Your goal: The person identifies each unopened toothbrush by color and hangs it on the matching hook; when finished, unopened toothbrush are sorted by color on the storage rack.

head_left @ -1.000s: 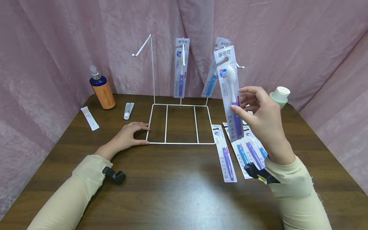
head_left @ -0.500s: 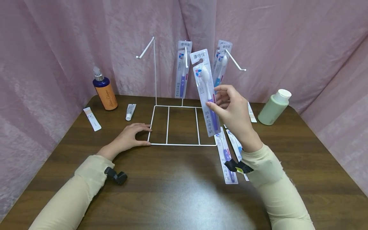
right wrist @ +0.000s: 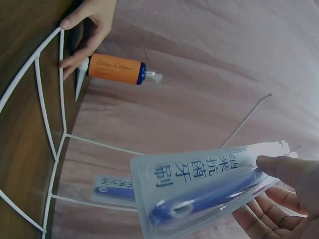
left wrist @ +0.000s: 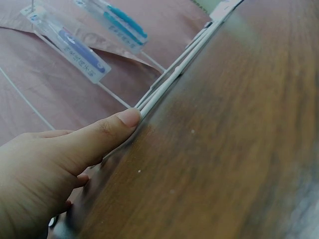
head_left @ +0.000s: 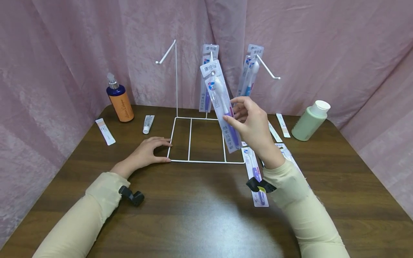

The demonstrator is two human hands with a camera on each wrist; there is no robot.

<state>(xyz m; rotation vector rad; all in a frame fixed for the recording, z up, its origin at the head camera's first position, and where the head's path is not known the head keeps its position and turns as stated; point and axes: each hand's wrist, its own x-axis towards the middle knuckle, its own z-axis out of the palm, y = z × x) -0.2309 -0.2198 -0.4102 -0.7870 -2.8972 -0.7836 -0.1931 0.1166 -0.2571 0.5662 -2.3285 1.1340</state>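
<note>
My right hand (head_left: 237, 114) pinches a packaged purple toothbrush (head_left: 222, 107) and holds it upright and tilted, its top just in front of the middle hook of a white wire rack (head_left: 206, 162). The right wrist view shows the pack (right wrist: 199, 184) between my fingers (right wrist: 284, 169). That middle hook carries another purple pack (head_left: 210, 50). On the right hook hang blue toothbrush packs (head_left: 250, 75), while the left hook (head_left: 166, 53) is bare. My left hand (head_left: 164, 152) lies flat on the table, its thumb (left wrist: 99, 137) against the rack's front-left corner. More packs (head_left: 255, 172) lie under my right forearm.
An orange pump bottle (head_left: 120, 102), a small tube (head_left: 148, 123) and a sachet (head_left: 105, 131) sit at the back left. A green bottle (head_left: 309, 122) and two sachets (head_left: 283, 125) sit at the back right. Pink curtain closes in three sides of the brown table (head_left: 200, 211).
My right hand has carried the toothbrush pack leftwards, from in front of the right hook to in front of the middle hook. The left hand has stayed on the rack's corner.
</note>
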